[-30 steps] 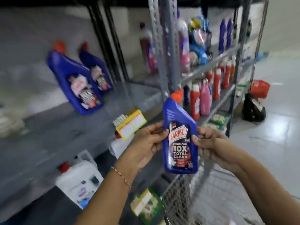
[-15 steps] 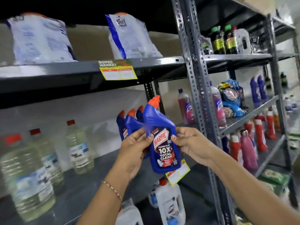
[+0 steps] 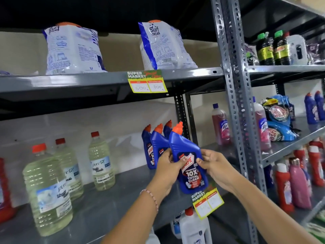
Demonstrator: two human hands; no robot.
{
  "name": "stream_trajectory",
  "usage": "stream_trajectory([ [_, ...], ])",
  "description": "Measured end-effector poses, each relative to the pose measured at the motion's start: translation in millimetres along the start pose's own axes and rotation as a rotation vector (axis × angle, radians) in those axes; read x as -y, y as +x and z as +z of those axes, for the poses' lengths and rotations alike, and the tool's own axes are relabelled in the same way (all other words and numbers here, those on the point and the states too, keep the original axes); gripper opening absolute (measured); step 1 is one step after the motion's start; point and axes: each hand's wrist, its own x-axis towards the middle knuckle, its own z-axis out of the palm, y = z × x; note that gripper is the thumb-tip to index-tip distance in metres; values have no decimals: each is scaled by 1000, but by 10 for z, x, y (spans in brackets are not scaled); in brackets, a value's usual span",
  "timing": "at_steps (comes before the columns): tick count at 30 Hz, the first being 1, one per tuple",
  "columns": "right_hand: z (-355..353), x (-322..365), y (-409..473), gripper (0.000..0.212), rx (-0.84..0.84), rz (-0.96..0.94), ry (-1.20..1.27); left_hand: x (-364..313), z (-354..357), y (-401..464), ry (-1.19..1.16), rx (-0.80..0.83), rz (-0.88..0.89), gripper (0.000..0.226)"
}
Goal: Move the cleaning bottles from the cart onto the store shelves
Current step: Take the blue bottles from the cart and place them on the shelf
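Both hands, left hand (image 3: pixel 167 170) and right hand (image 3: pixel 213 166), clasp the blue bottle (image 3: pixel 189 162), its neck tilted up-left, near its shelved twins (image 3: pixel 154 145).

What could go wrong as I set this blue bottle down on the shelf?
1. The held Harpic bottle is tilted, close to three upright Harpic bottles; bumping one could topple the row.
2. Its base hangs above the shelf's front edge, by the price tag; set down too near, it could fall.
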Motion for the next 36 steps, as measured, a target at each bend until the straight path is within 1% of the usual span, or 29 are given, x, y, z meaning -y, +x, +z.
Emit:
stream_trajectory([
  [2, -140, -33, 117, 28, 5, 4, -20, 36, 157, 168, 69, -35, 1, 30],
  [3, -197, -61, 161, 32, 25, 8, -60, 50, 225, 244, 92, -52, 2, 30],
  [6, -307, -220, 270, 63, 58, 36, -297, 117, 424, 399, 111, -66, 20, 35],
  [7, -342, -279, 303, 69, 46, 52, -336, 145, 491, 432, 120, -71, 37, 39],
  [8, -385, -335, 352, 70, 33, 65, -332, 193, 554, 468, 144, -89, 51, 41],
  [11, -499, -410, 501, 61, 18, 71, -322, 397, 684, 534, 249, -140, 28, 38],
  [15, -503, -436, 635, 42, 7, 86, -408, 705, 730, 554, 378, -214, -97, 29],
  [18, -481, -493, 741, 39, 30, 97, -426, 768, 727, 623, 399, -270, -145, 25],
  [19, -478, -517, 767, 40, 34, 94, -435, 777, 724, 647, 407, -273, -144, 26],
  [22, -494, -629, 865, 59, 23, 79, -458, 782, 737, 660, 421, -245, -145, 27],
  [27, -518, -729, 934, 64, -1, 105, -468, 694, 748, 591, 446, -189, -150, 38],
  [30, -498, -652, 854, 68, -32, 88, -530, 605, 770, 468, 462, -168, -173, 43],
  [31, -505, -590, 789, 72, -54, 83, -552, 591, 774, 422, 449, -167, -175, 45],
  [33, -576, -464, 513, 78, -144, 55, -532, 594, 784, 274, 437, -174, -127, 47],
  [35, -768, -431, 17, 68, -235, -26, -374, 658, 840, -43, 361, -164, 32, 54],
  [36, -874, -434, -313, 60, -277, -70, -292, 708, 901, -258, 256, -139, 115, 57],
])
